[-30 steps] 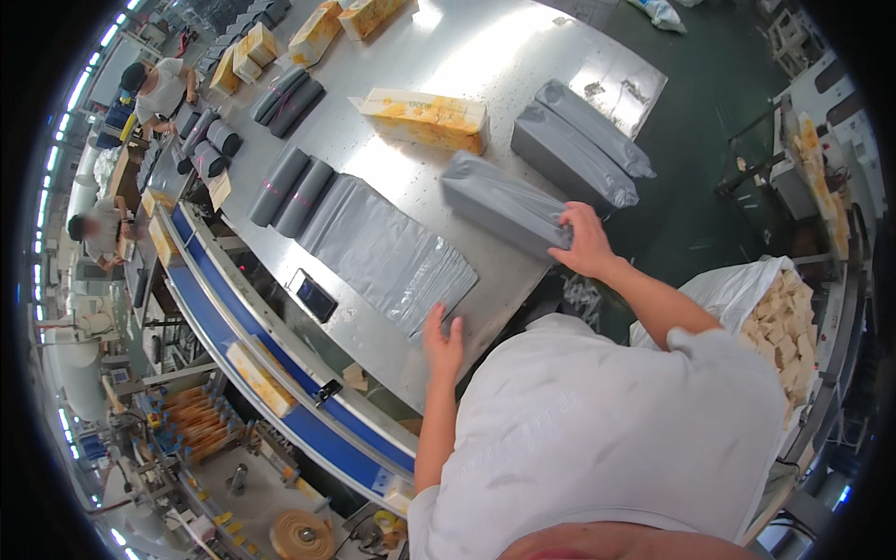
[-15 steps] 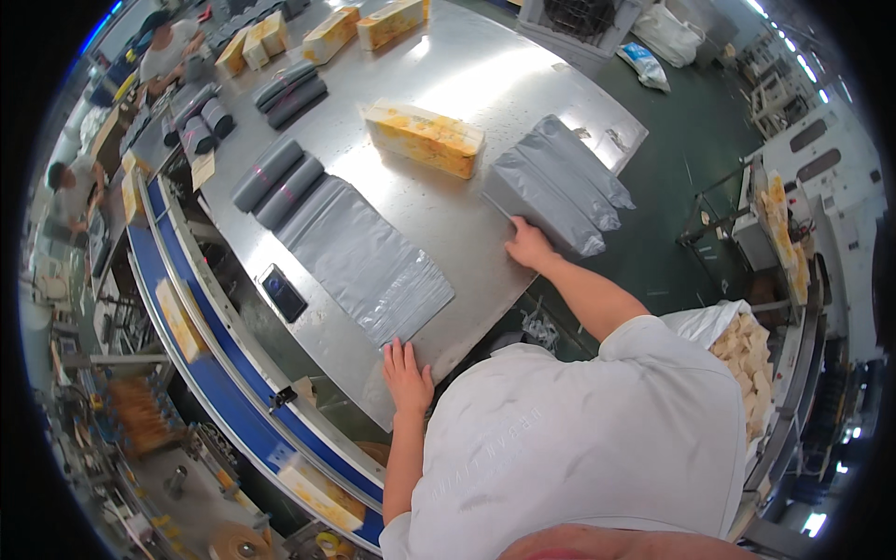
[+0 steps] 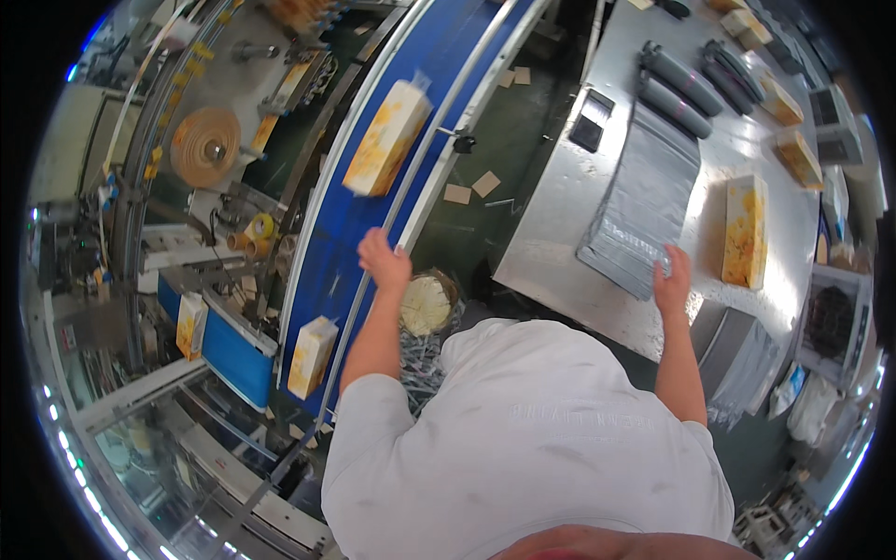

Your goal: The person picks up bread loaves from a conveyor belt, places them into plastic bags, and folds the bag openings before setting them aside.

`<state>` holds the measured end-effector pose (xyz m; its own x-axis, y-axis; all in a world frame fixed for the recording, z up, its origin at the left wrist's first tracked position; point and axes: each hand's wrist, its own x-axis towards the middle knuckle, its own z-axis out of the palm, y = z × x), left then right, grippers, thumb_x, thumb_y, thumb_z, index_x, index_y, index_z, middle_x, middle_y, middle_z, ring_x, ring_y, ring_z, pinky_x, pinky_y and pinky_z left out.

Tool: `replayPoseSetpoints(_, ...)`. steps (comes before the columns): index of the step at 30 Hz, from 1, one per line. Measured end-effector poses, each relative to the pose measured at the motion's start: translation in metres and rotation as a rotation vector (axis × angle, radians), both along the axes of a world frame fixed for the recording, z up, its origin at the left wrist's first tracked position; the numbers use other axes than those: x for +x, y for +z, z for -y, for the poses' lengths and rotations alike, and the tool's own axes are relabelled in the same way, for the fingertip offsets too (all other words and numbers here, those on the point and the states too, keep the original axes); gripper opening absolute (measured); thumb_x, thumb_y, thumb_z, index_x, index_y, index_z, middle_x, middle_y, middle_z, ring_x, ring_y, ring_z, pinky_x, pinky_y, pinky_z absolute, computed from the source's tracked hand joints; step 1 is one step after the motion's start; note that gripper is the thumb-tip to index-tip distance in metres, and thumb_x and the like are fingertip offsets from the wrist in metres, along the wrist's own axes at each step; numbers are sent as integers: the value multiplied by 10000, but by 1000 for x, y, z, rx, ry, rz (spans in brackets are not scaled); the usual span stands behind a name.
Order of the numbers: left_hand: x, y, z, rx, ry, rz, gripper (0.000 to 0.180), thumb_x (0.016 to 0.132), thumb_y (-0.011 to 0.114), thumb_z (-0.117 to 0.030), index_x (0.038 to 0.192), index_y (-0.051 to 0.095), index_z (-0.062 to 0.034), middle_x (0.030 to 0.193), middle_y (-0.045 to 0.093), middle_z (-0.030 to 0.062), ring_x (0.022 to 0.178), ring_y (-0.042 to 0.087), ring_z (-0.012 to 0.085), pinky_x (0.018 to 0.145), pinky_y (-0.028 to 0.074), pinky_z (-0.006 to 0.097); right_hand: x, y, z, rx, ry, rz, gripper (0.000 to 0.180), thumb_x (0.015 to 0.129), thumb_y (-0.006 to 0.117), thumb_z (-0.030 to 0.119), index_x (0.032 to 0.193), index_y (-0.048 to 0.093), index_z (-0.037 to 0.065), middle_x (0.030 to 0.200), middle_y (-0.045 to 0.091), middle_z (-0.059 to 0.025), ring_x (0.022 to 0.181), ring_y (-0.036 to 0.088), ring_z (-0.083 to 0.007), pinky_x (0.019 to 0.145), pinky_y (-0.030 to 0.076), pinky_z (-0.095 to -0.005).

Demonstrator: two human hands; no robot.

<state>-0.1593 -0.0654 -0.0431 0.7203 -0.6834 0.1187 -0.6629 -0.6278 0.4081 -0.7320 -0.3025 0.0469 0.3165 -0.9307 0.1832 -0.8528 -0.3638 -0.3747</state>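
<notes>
My left hand [image 3: 384, 262] reaches over the rail of the blue conveyor belt [image 3: 327, 271], fingers apart, holding nothing. A yellow wrapped package [image 3: 386, 137] lies on the belt just beyond it, and another yellow package [image 3: 311, 356] lies on the belt nearer me. My right hand [image 3: 672, 278] rests on the near end of a stack of flat grey bags [image 3: 642, 213] on the steel table [image 3: 551, 243]. To the right of that hand a yellow package [image 3: 745, 231] lies on the table.
Rolled grey bags [image 3: 679, 89] and more yellow packages [image 3: 795, 154] lie farther along the table. Filled grey bags [image 3: 737, 350] sit at its near right corner. A roll of tan film [image 3: 205, 145] and machinery stand left of the belt. A round bin [image 3: 427, 303] stands between belt and table.
The view has swung left from the table to the conveyor. My left hand left the table edge and reached over the belt. My right hand moved from the filled grey bags to the flat bag stack.
</notes>
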Motion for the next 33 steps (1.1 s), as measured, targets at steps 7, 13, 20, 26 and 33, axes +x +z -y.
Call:
replayPoseSetpoints(7,146,-32,-160,633,482,42,854,774,832,-315,1513,456,-108,1631,407,133,1463,404,385,1163,437,508,76,-11,-5,258,28,-318,714,856,819,269,1512,580,120,1622,472,-146,1446,485,-367,1210,409,-441)
replayPoseSetpoints(13,157,-53,-206,870,274,-44,863,738,888,-246,1474,458,-113,1471,539,104,1333,565,404,1169,441,500,60,-11,10,366,64,-252,723,848,806,290,1513,574,127,1649,449,-120,1502,435,-349,1233,388,-432)
replayPoseSetpoints(20,138,16,-78,456,21,-79,861,716,887,-267,1454,487,-75,1301,596,249,1280,563,459,1089,456,543,46,-13,3,386,14,-135,705,840,784,302,1491,583,123,1639,464,-105,1527,397,-349,1252,361,-443)
replayPoseSetpoints(26,93,178,106,-300,-243,9,777,842,803,-194,1526,484,-13,1414,597,241,1263,621,385,1061,500,464,40,-22,-10,427,-79,131,746,900,766,368,1535,512,68,1622,465,-172,1529,394,-362,1256,343,-449)
replayPoseSetpoints(33,-216,143,219,-5,-682,-1000,469,885,788,-85,1329,659,-10,1213,693,83,1054,671,190,952,540,356,82,41,-60,463,-139,1021,738,975,727,302,1592,420,39,1542,533,-190,1406,536,-345,1152,442,-397)
